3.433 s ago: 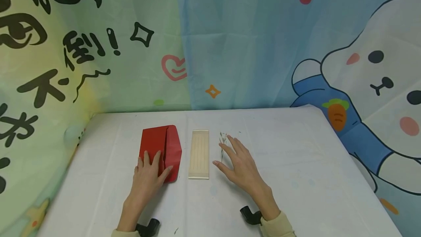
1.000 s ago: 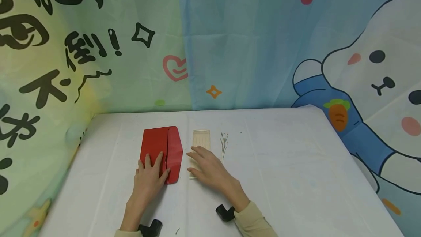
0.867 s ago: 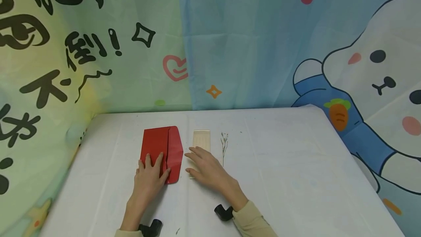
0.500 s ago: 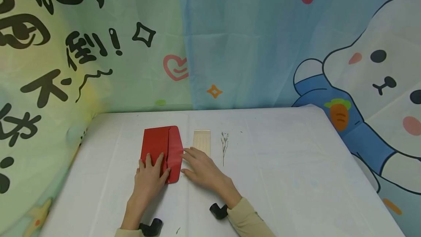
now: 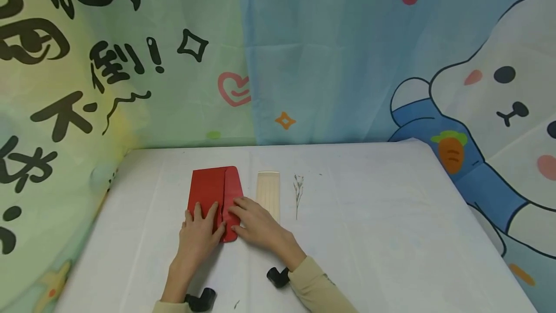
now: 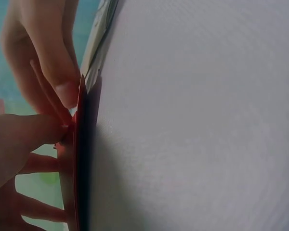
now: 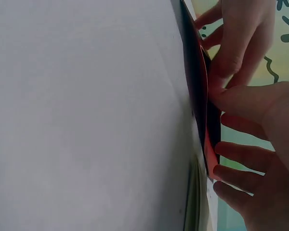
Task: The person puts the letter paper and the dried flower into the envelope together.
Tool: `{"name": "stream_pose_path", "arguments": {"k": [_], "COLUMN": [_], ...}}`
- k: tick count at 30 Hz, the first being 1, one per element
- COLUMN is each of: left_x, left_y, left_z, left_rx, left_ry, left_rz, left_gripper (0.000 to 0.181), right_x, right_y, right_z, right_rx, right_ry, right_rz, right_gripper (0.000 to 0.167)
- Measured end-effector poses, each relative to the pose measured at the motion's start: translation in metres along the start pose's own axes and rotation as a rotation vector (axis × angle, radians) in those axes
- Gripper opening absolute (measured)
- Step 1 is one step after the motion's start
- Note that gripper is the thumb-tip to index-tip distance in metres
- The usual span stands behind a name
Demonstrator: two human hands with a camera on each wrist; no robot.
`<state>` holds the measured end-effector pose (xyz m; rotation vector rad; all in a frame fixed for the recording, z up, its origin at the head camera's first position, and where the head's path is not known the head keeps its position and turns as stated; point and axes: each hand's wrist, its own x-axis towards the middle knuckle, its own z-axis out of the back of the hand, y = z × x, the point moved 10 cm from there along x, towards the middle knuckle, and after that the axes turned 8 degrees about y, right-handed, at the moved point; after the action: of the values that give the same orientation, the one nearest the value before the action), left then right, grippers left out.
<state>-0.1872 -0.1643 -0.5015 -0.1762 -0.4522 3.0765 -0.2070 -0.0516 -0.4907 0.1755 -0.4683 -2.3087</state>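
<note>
A red envelope point(image 5: 207, 185) lies on the white table, its flap point(image 5: 232, 182) spread out to the right. My left hand point(image 5: 197, 235) rests on the envelope body with fingers spread, thumb near the flap's fold. My right hand point(image 5: 260, 226) reaches over the flap from the right, fingertips on it, fingers loosely bent; its underside is hidden in the head view. In the left wrist view, both hands meet at the red envelope point(image 6: 70, 178), seen edge-on. The right wrist view shows the right hand's fingers point(image 7: 245, 154) along the flap.
A pale ribbed rectangular piece point(image 5: 269, 192) lies right of the envelope, partly behind the right hand. Farther right is a thin dried flower sprig point(image 5: 298, 192). A small plant scrap point(image 5: 236, 305) lies near the front. A printed cloth point(image 5: 326, 62) hangs behind the table.
My right hand has moved left from beside the dried sprig, across the pale ribbed piece, onto the envelope's flap. My left hand has stayed on the envelope.
</note>
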Motion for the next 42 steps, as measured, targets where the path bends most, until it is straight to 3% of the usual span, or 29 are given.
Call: {"name": "stream_pose_path", "arguments": {"k": [14,24,28,36,42], "left_x": [0.000,-0.001,0.000,0.000,0.000], "left_y": [-0.003,-0.003,0.001,0.009,0.011], "left_z": [0.001,0.003,0.002,0.004,0.004], "left_rx": [-0.016,-0.052,-0.060,-0.111,-0.156], "left_ry": [-0.017,0.005,0.034,0.133,0.169], "left_rz": [-0.017,-0.052,-0.044,-0.055,-0.054], "left_gripper": [0.061,0.044,0.041,0.057,0.067], "right_x": [0.005,0.007,0.008,0.007,0.008], "right_y": [-0.001,-0.001,-0.002,-0.002,-0.003], "right_z": [-0.008,-0.010,-0.011,-0.011,-0.011], "right_rx": [-0.006,0.014,0.031,0.038,0.063], "right_ry": [0.021,0.026,0.039,0.048,0.057], "right_rz": [0.000,0.000,-0.015,-0.016,-0.027], "right_gripper": [0.038,0.034,0.035,0.035,0.035]}}
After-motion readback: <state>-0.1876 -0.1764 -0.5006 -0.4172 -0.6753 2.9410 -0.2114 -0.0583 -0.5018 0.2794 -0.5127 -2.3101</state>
